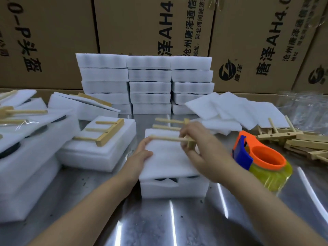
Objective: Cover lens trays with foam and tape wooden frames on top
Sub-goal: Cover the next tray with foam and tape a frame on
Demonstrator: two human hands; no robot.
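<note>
A white foam lens tray (pixel 174 189) stands in the middle of the steel table, with dark lenses showing under a foam sheet (pixel 168 158) laid over it. My left hand (pixel 142 153) rests on the sheet's left edge, fingers touching a dowel tip. My right hand (pixel 200 148) grips a wooden frame (pixel 168 129) with three dowels, held just above the far half of the sheet. A tape dispenser (pixel 259 157), orange and blue with a yellow roll, sits to the right.
Stacked foam trays (pixel 147 82) stand at the back before cardboard boxes (pixel 142 23). Loose foam sheets (pixel 236 107) and a pile of wooden frames (pixel 301 141) lie at right. Trays topped with frames (pixel 101 139) fill the left.
</note>
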